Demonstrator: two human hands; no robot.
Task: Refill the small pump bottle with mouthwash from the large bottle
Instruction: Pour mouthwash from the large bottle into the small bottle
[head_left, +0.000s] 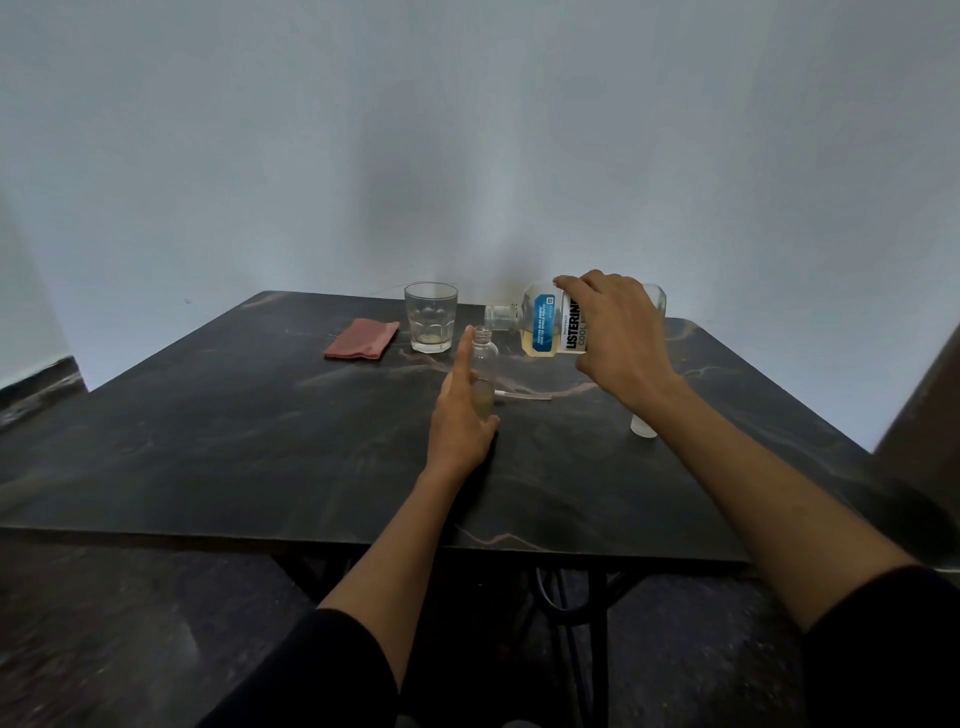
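The right hand (618, 332) covers the end of the large bottle's (545, 325) label lettering and much of its body. At 4 o'clock from it, a small white thing (640, 426) shows only partly behind the right wrist; what it is cannot be told. The left hand (460, 415) hides the small bottle's (485, 364) lower left side.

"LISTERIN…", perhaps "COOL", on the large bottle's (550, 325) label

Cloth (362, 340) lies left of glass (430, 317) (both behind small bottle (483, 375)).
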